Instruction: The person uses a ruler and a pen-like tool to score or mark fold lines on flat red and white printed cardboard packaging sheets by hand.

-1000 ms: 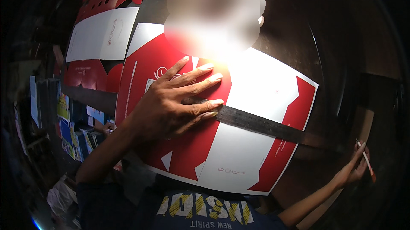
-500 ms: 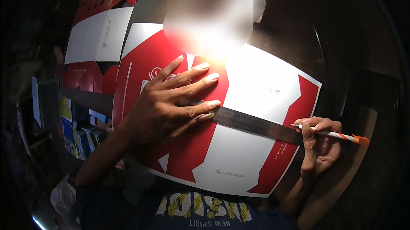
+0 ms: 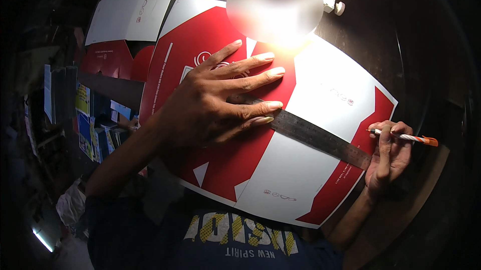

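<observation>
Here the left hand (image 3: 210, 104) lies flat with spread fingers on a dark metal ruler (image 3: 310, 134), pressing it on a red and white printed cardboard sheet (image 3: 280, 169). The hand grips nothing; it only pushes down on the left end of the ruler. The ruler runs slanted across the middle of the sheet, from under the palm down to the right edge of the sheet. The right hand (image 3: 388, 157) is at that right edge, fingers closed around an orange and white pen (image 3: 406, 137), whose tip points to the ruler's far end.

To do this step well, I think the pressure must stay even, because the far end of the ruler is well apart from the pressing hand and could turn. The pen tip should touch the ruler's edge and go along it in one steady line. The bright glare at the top edge of the sheet hides some print, so the mark there is hard to check.

More red and white sheets (image 3: 133, 17) lie beyond the top left corner.
</observation>
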`<act>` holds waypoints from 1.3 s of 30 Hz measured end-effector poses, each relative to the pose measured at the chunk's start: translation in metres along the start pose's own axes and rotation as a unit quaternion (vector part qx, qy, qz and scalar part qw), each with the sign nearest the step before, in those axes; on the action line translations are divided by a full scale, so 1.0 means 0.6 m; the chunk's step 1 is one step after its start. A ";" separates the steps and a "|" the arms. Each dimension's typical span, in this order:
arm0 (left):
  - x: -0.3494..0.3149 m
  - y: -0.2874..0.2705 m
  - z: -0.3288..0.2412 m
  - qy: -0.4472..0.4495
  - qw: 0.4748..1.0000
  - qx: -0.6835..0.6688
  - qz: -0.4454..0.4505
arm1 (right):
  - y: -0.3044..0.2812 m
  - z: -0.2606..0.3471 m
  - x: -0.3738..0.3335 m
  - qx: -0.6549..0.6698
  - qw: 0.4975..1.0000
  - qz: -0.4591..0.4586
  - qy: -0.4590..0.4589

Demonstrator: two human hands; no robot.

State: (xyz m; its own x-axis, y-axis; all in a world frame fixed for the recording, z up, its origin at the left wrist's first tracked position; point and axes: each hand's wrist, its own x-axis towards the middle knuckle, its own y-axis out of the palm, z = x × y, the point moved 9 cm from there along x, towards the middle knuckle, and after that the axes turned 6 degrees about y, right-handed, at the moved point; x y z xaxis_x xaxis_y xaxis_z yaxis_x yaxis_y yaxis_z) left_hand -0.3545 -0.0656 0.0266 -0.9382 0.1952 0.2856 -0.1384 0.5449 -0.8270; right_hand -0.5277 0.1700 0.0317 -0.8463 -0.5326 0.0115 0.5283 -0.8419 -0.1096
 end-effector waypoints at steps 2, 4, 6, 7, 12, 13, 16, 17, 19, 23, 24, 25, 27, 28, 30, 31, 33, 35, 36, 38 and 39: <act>0.000 0.003 0.001 0.003 1.000 -0.001 -0.003 | -0.001 -0.001 0.000 -0.010 1.000 0.001 -0.001; -0.001 0.002 0.001 0.002 1.000 0.005 -0.002 | -0.001 -0.003 0.002 -0.014 1.000 0.006 0.003; 0.000 0.001 0.000 0.011 1.000 0.011 -0.005 | 0.002 0.001 0.002 -0.005 1.000 0.009 -0.002; 0.002 -0.001 -0.001 0.019 1.000 0.016 -0.006 | 0.003 0.005 0.002 0.004 1.000 0.012 -0.004; 0.003 -0.003 -0.006 0.022 1.000 0.015 -0.011 | 0.005 0.002 -0.003 0.007 1.000 0.007 -0.001; 0.004 -0.004 -0.005 0.017 1.000 0.009 -0.008 | 0.004 0.004 -0.003 0.008 1.000 0.002 0.006; 0.004 -0.005 -0.003 0.007 1.000 0.005 -0.004 | 0.005 0.004 -0.001 -0.002 1.000 0.005 0.002; 0.003 -0.003 -0.001 0.008 1.000 0.005 -0.006 | 0.006 0.003 -0.001 -0.004 1.000 0.000 0.010; 0.001 -0.004 -0.001 0.008 1.000 0.005 -0.008 | 0.006 0.002 -0.001 -0.005 1.000 -0.004 0.017; 0.004 -0.006 -0.002 0.007 1.000 0.003 -0.007 | 0.005 0.004 0.000 -0.004 1.000 -0.002 0.017; 0.006 -0.006 -0.003 0.009 1.000 0.001 -0.008 | 0.003 0.004 -0.001 -0.004 1.000 -0.006 0.021; 0.007 -0.006 -0.004 0.010 1.000 0.001 -0.008 | 0.002 0.005 -0.001 -0.004 1.000 -0.007 0.020; 0.009 -0.004 -0.003 0.005 1.000 -0.003 -0.008 | 0.004 0.006 -0.001 0.003 1.000 -0.003 0.024; 0.007 -0.004 -0.005 0.008 1.000 -0.006 -0.008 | 0.005 0.005 -0.001 0.000 1.000 -0.006 0.025; 0.005 -0.006 -0.004 -0.007 1.000 0.010 -0.003 | 0.008 0.000 0.000 0.004 0.999 -0.002 0.034; 0.006 -0.006 -0.005 -0.004 1.000 0.007 -0.003 | 0.008 0.001 0.000 0.005 0.999 0.001 0.032; 0.007 -0.006 -0.003 -0.014 1.000 -0.002 0.000 | 0.006 0.002 -0.001 0.003 1.000 -0.001 0.027; 0.011 -0.008 -0.005 -0.013 1.000 -0.003 -0.001 | 0.006 0.005 -0.001 0.004 1.000 -0.002 0.022; 0.011 -0.008 -0.005 -0.013 1.000 -0.004 -0.002 | 0.005 0.004 -0.002 0.004 1.000 -0.004 0.020; 0.009 -0.007 -0.004 -0.017 1.000 -0.003 0.001 | 0.007 0.004 -0.002 0.004 1.000 -0.007 0.020; 0.007 -0.006 -0.003 -0.020 1.000 -0.002 0.004 | 0.009 0.004 -0.002 -0.003 1.000 -0.007 0.025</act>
State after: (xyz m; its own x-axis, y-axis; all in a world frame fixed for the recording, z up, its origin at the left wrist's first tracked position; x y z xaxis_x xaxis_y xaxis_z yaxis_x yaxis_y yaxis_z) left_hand -0.3574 -0.0654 0.0317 -0.9511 0.1670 0.2600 -0.1298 0.5475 -0.8267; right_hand -0.5234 0.1657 0.0336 -0.8563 -0.5151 -0.0372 0.5157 -0.8490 -0.1149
